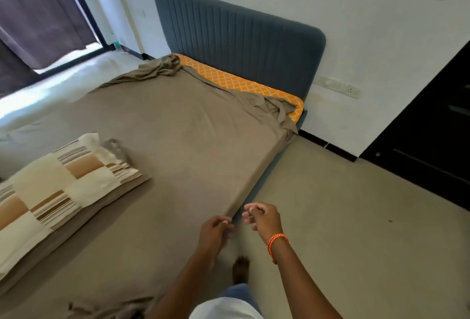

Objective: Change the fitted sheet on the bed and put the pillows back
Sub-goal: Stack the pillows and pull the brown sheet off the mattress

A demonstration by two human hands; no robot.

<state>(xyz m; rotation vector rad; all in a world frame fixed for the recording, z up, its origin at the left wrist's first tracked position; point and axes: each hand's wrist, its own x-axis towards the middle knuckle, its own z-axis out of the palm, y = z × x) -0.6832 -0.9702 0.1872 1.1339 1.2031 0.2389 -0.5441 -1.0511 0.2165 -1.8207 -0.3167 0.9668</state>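
**Taupe sheet half off the mattress, both hands at the bed's side edge**

The taupe fitted sheet (183,125) covered most of the bed, smooth across the middle and down the near side. At the head end it had come off: it lay bunched in a heap at the far left corner and in loose folds at the right corner, baring a strip of the orange patterned mattress (244,82) along the grey-blue padded headboard (236,36).

The left hand (215,232) was at the side edge of the bed, fingers curled at the sheet's rim; the frame was too blurred to tell whether its grip truly held the cloth. The right hand (262,219) hovered just beside it, over the gap between bed and floor, thumb and fingers drawn in to a narrow grip with nothing visibly between them. An orange braided wristband (277,242) sat on the right wrist.

A pillow (58,189) in cream, tan and striped patches lay on the sheet at the left, well apart from the hands, resting on a darker brown layer. More rumpled taupe cloth showed at the bottom edge of the view.

A bare foot (240,267) stood on the beige floor (356,217) by the bed. Dark curtains (38,13) hung at the window upper left, and a dark cabinet (437,140) stood against the white wall on the right.
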